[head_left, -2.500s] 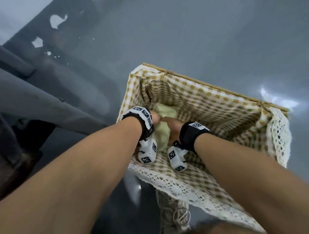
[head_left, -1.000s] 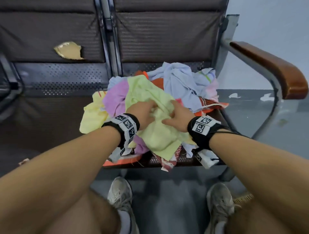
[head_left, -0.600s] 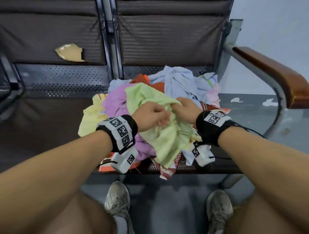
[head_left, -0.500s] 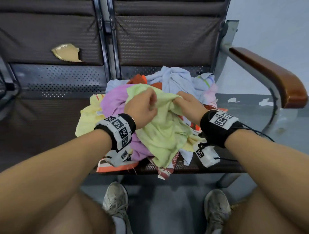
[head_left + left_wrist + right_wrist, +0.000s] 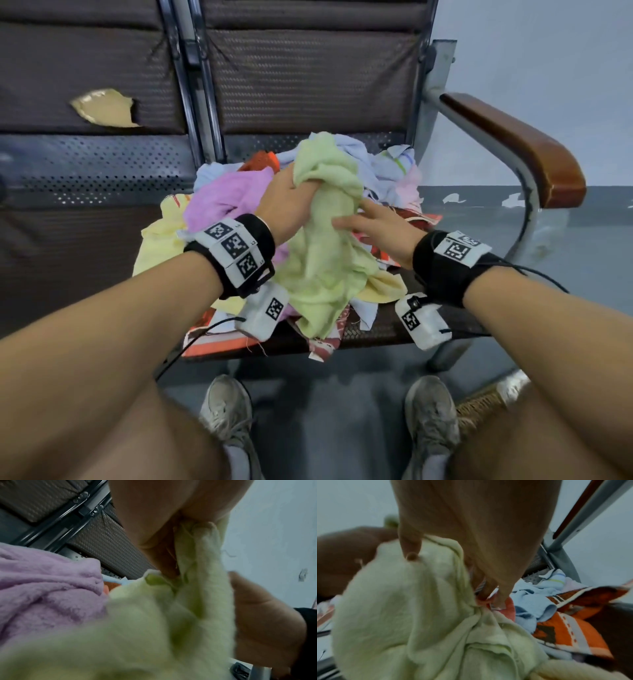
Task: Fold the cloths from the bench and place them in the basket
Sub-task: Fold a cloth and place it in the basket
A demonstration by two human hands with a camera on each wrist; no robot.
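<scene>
A light green cloth [image 5: 322,267] hangs bunched above the pile on the bench seat [image 5: 380,330]. My left hand [image 5: 291,198] grips its upper part in a fist and holds it raised. My right hand [image 5: 370,222] lies against the cloth's right side with straight, spread fingers, thumb on the fabric. In the left wrist view the left hand [image 5: 163,534] clamps the green cloth [image 5: 154,628]. In the right wrist view the right hand [image 5: 479,534] has its thumb pressed on the green cloth [image 5: 402,601]. Only a wicker corner of the basket [image 5: 479,407] shows on the floor.
The pile holds a purple cloth [image 5: 226,198], a yellow cloth [image 5: 161,240], pale blue cloths [image 5: 356,150] and an orange patterned cloth [image 5: 215,342]. A brown armrest [image 5: 513,147] bounds the seat on the right. My shoes [image 5: 226,404] stand on the grey floor below.
My left hand has lifted the green cloth higher off the pile. The right hand has let go of its grip and now lies lower along the cloth with straight fingers.
</scene>
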